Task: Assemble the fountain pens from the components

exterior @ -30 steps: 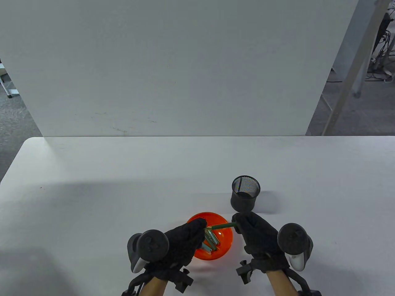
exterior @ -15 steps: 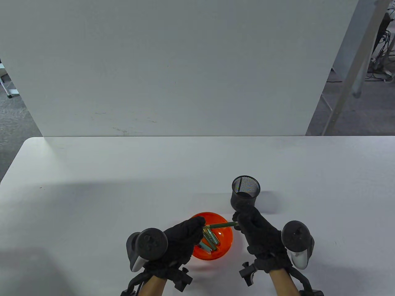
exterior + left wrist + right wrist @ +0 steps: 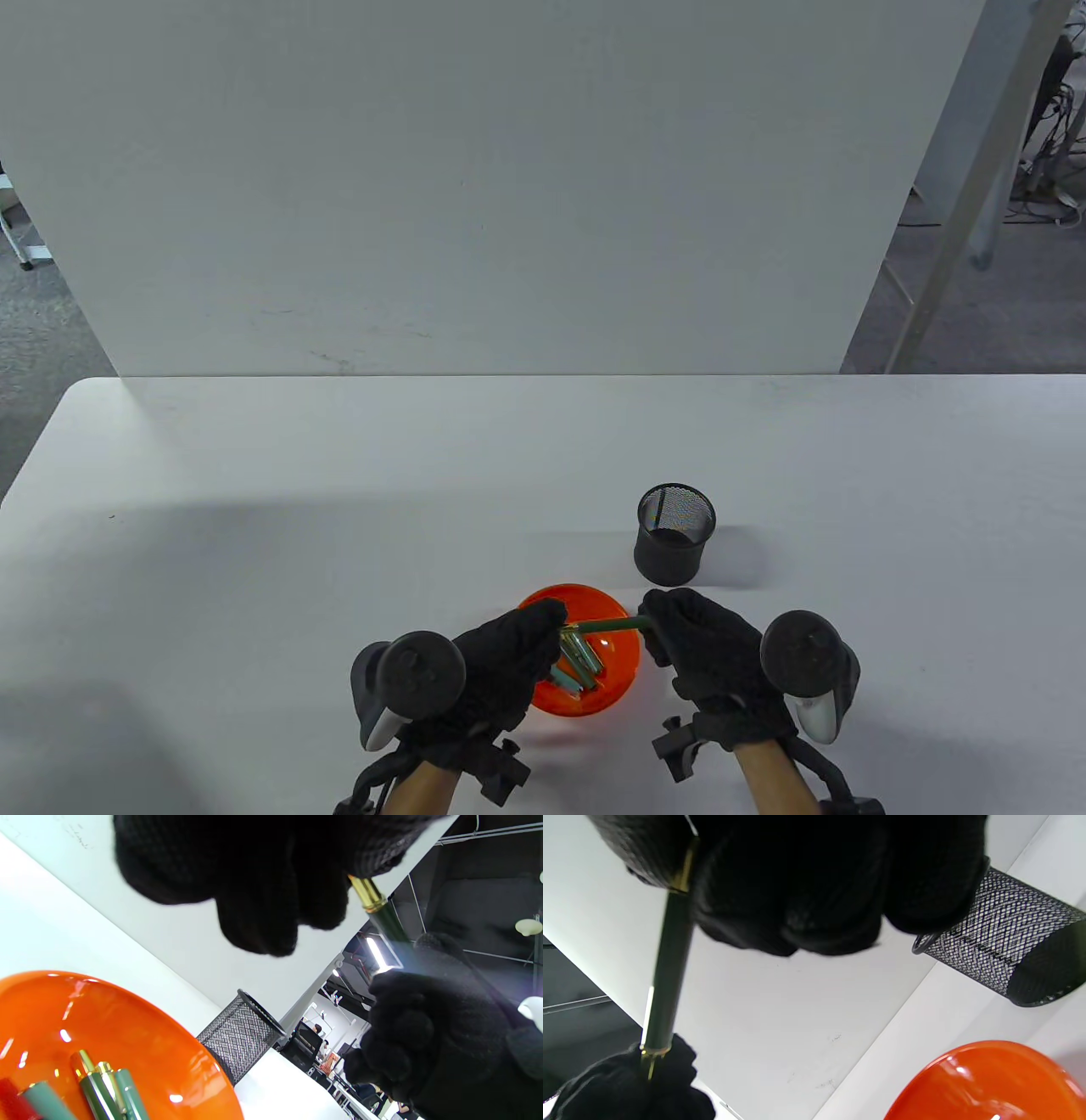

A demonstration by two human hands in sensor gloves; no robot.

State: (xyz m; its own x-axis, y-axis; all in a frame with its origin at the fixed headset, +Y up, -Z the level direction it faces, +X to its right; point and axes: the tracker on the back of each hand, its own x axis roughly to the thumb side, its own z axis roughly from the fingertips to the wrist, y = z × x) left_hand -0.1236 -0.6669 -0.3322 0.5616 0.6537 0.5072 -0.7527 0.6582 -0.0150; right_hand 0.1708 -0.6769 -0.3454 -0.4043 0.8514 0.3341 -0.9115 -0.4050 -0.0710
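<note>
We hold a dark green pen (image 3: 607, 624) level above the orange bowl (image 3: 615, 679), our left hand (image 3: 509, 658) pinching its gold end, our right hand (image 3: 691, 649) gripping the other. We judge we're joining its halves; next comes seating them straight.

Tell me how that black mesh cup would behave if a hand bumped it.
The mesh cup is probably light: its wall is open wire mesh and no pens show in it. Standing upright and taller than wide, it might tip from a knock near the rim. Once on its side it would likely roll, being round.
</note>
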